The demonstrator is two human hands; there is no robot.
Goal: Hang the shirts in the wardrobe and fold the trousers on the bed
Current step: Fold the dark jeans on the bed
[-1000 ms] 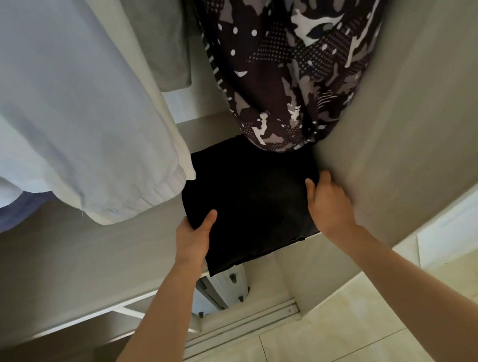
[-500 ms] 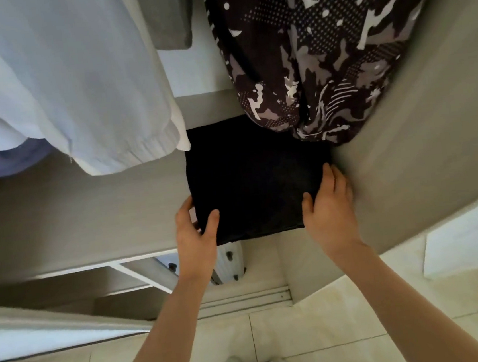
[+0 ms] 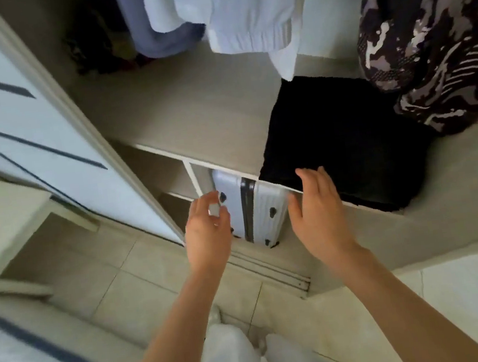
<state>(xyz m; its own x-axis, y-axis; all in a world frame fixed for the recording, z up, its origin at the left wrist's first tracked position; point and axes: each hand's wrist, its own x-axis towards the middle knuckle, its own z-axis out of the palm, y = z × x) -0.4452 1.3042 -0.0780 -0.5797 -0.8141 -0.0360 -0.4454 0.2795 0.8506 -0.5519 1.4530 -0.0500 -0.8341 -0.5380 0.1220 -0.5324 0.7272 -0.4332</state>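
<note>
On pale wardrobe shelf (image 3: 194,111): flat black folded trousers (image 3: 341,145) | left hand (image 3: 207,238), right hand (image 3: 316,216): fingers loose, empty

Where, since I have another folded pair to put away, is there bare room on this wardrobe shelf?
Free: the bare shelf board between the sliding door and the folded black trousers, below the hanging white garment. Crowded: the right end, where the trousers lie under the camouflage garment.

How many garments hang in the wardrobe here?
3 distinct: a lavender one upper left, a white ribbed-hem one in the centre, a camouflage one at right. Dark clothes behind may hide more.
</note>
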